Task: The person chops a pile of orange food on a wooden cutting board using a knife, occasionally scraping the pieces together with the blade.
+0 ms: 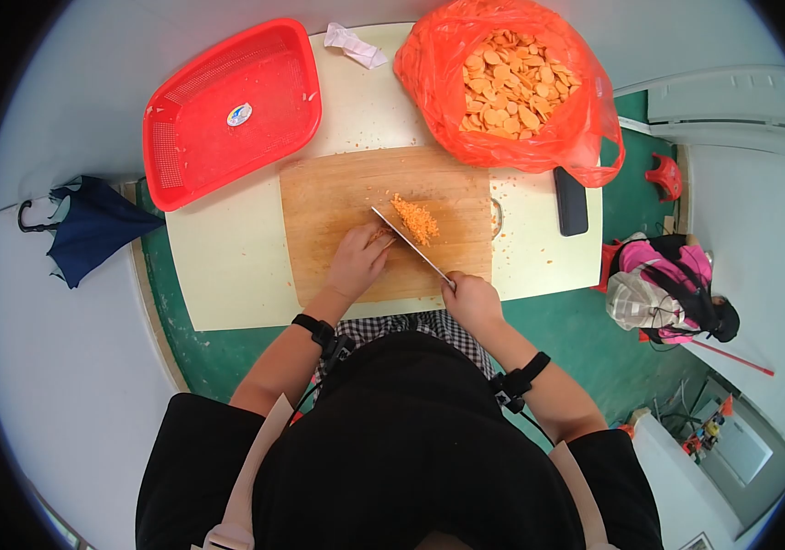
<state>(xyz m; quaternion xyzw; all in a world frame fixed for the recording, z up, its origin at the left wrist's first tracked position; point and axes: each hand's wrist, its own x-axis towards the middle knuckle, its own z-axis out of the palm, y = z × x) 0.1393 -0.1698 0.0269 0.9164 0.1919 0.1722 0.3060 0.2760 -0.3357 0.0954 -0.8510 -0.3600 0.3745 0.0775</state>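
My right hand (pixel 472 301) is wrapped round the handle of a kitchen knife (pixel 411 246), whose blade slants up and left across the wooden cutting board (pixel 328 197). Against the blade's left side, my left hand (pixel 358 261) has its fingers curled down on carrot slices (pixel 381 233); only a little orange shows beneath the fingertips. A small heap of finely chopped carrot (pixel 417 220) lies on the board just right of the blade.
Behind the board, a red plastic bag (pixel 429 87) holds many carrot slices (pixel 511 87). A red basket (pixel 227 151) stands at the back left, beside crumpled paper (pixel 356 46). A black phone (pixel 571 202) lies on the right of the table (pixel 227 266).
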